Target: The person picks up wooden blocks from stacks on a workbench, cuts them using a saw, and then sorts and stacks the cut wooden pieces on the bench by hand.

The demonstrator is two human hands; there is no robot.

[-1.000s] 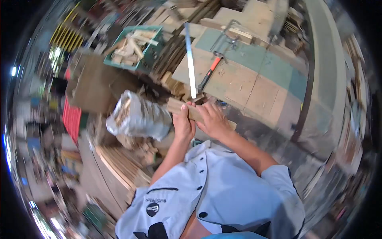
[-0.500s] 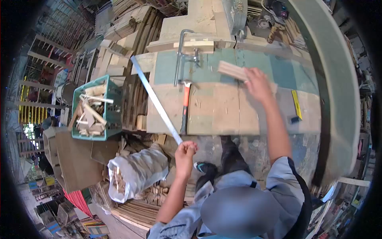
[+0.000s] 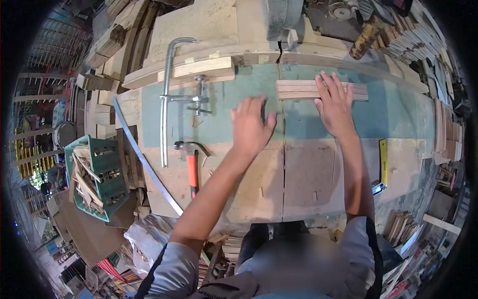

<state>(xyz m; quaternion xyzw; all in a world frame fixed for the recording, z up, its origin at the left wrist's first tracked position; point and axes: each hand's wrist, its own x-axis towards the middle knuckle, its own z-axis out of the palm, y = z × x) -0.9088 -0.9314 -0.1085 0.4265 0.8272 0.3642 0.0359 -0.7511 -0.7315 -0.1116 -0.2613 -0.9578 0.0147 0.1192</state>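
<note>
A striped wooden block (image 3: 298,90) lies flat on the green part of the workbench (image 3: 249,199). My right hand (image 3: 336,102) rests over its right half with fingers spread. To the left, my left hand (image 3: 253,122) is over the green surface, its fingers apart and nothing in it. A metal bar clamp (image 3: 166,109) with a screw lies farther left, beside a pale wood piece (image 3: 209,69). Below the clamp is a hammer (image 3: 192,169) with an orange and black handle, partly near my left forearm. A long metal ruler (image 3: 144,158) lies slanted at the bench's left side.
A green crate (image 3: 107,174) of wood scraps stands at the left, above a whitish plastic bag (image 3: 149,236). A yellow tool (image 3: 383,162) lies at the bench's right. Stacked boards and a machine part (image 3: 284,20) are at the back.
The wooden block went from both hands to my right hand alone, and now lies on the bench. My left hand has let go of the ruler and moved forward over the green surface.
</note>
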